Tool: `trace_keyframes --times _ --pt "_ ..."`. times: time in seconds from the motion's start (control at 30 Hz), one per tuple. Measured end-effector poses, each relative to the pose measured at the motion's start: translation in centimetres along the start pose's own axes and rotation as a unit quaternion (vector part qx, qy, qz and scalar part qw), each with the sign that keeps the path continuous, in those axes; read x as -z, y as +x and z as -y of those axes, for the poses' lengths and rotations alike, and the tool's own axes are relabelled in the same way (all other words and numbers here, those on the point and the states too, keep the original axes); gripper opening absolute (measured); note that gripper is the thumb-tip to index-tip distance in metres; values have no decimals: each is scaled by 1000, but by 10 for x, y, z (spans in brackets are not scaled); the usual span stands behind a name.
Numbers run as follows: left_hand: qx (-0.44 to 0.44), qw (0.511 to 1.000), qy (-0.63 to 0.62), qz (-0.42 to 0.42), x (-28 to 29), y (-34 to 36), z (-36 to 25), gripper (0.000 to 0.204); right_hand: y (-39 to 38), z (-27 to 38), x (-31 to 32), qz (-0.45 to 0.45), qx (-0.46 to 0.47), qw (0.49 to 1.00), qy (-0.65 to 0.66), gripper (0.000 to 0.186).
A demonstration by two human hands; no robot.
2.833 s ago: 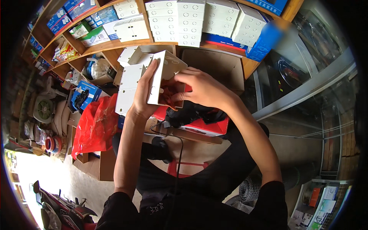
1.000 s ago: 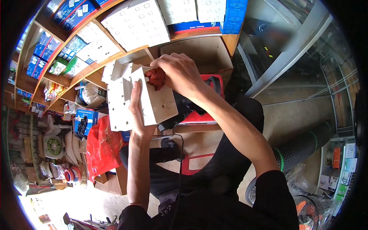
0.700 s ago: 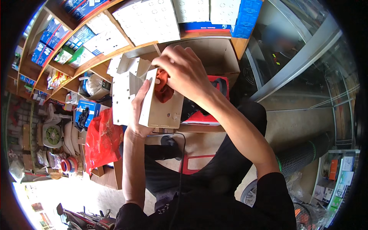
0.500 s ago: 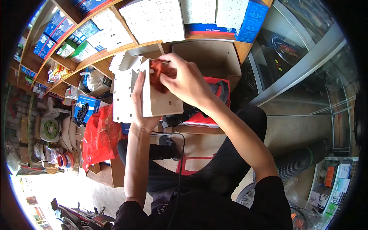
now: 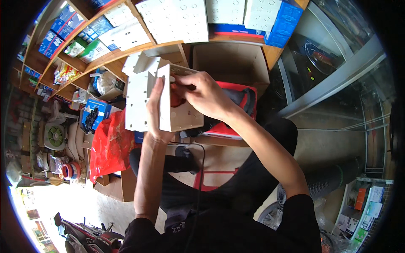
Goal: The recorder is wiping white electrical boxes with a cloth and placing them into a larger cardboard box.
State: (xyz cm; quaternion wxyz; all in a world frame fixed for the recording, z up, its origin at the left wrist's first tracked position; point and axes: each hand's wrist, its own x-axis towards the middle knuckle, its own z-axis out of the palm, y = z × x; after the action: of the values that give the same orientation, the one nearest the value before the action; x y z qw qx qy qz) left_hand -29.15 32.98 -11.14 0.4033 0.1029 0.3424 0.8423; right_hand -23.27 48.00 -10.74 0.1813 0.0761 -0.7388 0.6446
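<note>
My left hand [image 5: 155,116] is closed around the left side of a white plastic box [image 5: 186,119], holding it up in front of me. Inside that box my right hand [image 5: 206,93] presses a bunched orange-red cloth [image 5: 176,101], mostly hidden by the fingers. More white boxes with round and square knockouts [image 5: 137,103] stand just left of and behind the held one. A red-rimmed carton [image 5: 254,98] with dark items in it lies below my right wrist.
An open cardboard box [image 5: 230,63] stands beyond my hands. Wooden shelves [image 5: 122,52] with packages curve along the back left. Nearby are a red plastic bag [image 5: 110,147], glass panels with a metal frame [image 5: 333,80] and a rolled mesh [image 5: 325,179]. A black cable [image 5: 201,168] hangs before me.
My right hand has gone a little deeper into the box with the cloth, and less of the cloth shows. The left hand keeps its hold, and the view has shifted slightly.
</note>
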Motion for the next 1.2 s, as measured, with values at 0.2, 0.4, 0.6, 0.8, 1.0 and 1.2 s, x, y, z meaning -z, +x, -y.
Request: trace_keyframes --times 0.2,0.4,0.6,0.8,1.0,1.2 --pt "17 1000 -11 16 -6 -5 -5 50 -12 13 2 233 -52 967 -90 31" --pt "35 998 -42 3 12 -7 1 53 -14 33 14 276 -10 936 -219 20" --pt "45 998 -41 4 4 -10 -4 56 -18 19 -3 95 75 973 -198 21" --pt "-12 996 -80 27 3 -11 20 44 -12 17 -5 -99 130 917 -365 21" --pt "-35 998 -55 -19 34 -3 2 52 -23 14 2 174 25 929 -327 16" --pt "-5 998 -53 -15 5 -17 11 59 -21 9 -1 145 25 985 -85 24"
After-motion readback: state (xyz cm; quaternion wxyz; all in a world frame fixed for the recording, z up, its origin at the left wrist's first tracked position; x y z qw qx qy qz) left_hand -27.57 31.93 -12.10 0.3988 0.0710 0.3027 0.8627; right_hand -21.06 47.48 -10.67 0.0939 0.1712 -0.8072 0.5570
